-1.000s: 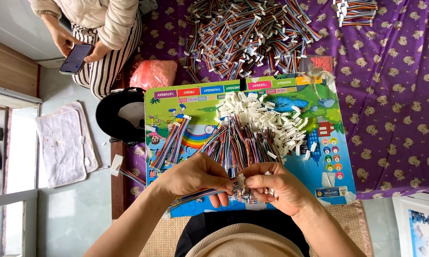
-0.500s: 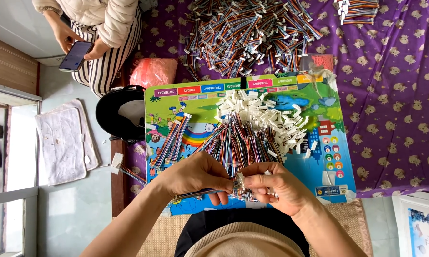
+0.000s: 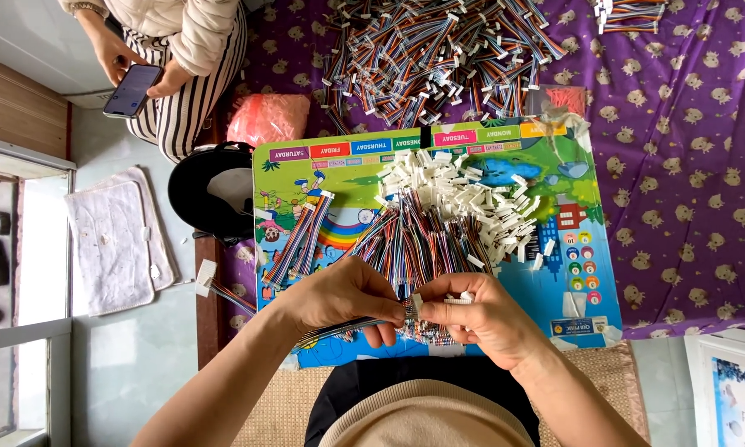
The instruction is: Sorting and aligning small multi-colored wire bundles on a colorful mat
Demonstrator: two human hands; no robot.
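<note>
My left hand [image 3: 343, 296] pinches a flat multicoloured ribbon cable [image 3: 339, 330] that runs back under the palm. My right hand [image 3: 484, 319] holds a small white plastic connector [image 3: 416, 304] at that cable's end, fingertips of both hands meeting. Just beyond the hands a fanned bundle of striped ribbon cables [image 3: 418, 236] lies on a colourful picture board [image 3: 571, 248], with a heap of white connectors [image 3: 471, 194] at its far ends. A smaller bundle of cables [image 3: 299, 238] lies on the board's left side.
A large pile of ribbon cables [image 3: 438, 58] covers the purple patterned cloth [image 3: 695, 165] beyond the board. Another person sits at top left holding a phone [image 3: 131, 89]. A red mesh bag [image 3: 266, 120], a black bowl-like object [image 3: 211, 190] and a white mat [image 3: 112, 240] lie left.
My hands stay in place over the board's near edge; the fingers have shifted slightly on the cable end and connector. The other person still holds the phone.
</note>
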